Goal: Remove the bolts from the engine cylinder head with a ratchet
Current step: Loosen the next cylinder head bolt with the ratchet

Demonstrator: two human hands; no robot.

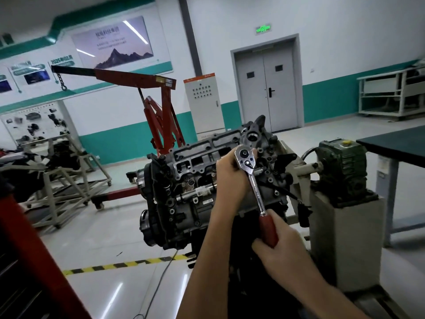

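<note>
The right hand point(277, 246) held the red handle of the ratchet point(256, 190) tight, and the left hand point(230, 178) was curled round the shiny bar just by its round head. The round head sat over the top of the engine cylinder head point(197, 157), near its far right end, and the hand hid what was under it. The engine hung on a grey stand point(345, 238) with a green gearbox point(342, 162), and a red engine hoist point(161, 107) stood behind it.
</note>
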